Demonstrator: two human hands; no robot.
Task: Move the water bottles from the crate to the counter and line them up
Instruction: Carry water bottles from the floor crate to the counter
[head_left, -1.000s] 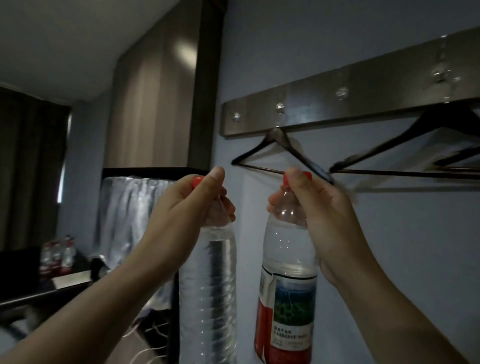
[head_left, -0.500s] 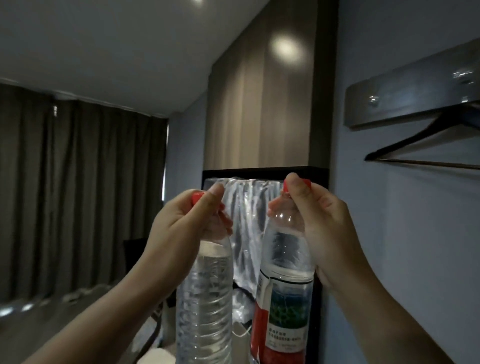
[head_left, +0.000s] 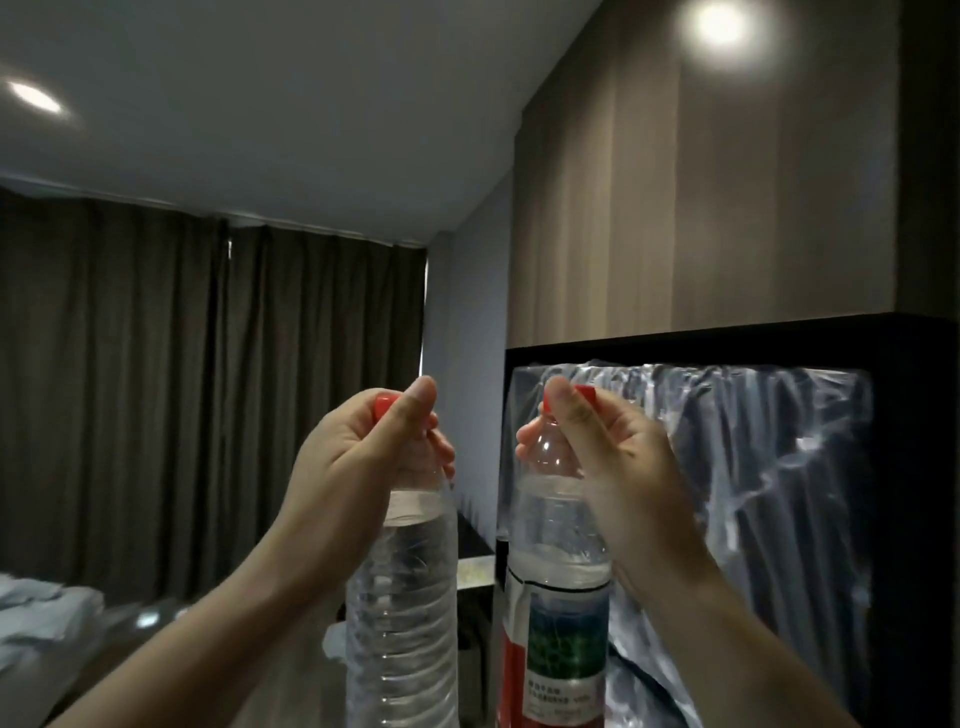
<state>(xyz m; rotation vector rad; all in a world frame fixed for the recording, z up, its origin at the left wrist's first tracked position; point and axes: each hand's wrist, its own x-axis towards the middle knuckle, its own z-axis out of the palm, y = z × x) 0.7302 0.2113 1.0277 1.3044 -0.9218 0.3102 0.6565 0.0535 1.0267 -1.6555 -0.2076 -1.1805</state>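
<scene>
I hold two clear water bottles with red caps up in front of me, side by side and upright. My left hand (head_left: 358, 457) grips the neck of the left bottle (head_left: 402, 608), whose label side is turned away. My right hand (head_left: 613, 462) grips the neck of the right bottle (head_left: 558, 597), which shows a red, white and green label. The two bottles hang a small gap apart in the air. Neither the crate nor the counter is in view.
A dark open niche (head_left: 779, 332) with crinkled clear plastic sheeting (head_left: 753, 493) stands to the right, under wood wall panels (head_left: 701, 197). Dark curtains (head_left: 182, 389) cover the far left wall. A bed corner (head_left: 41, 618) shows at the lower left.
My view has swung to the left: the coat rack and hangers have left the frame and the curtains have come in. Both hands keep their hold on the bottles, raised as before.
</scene>
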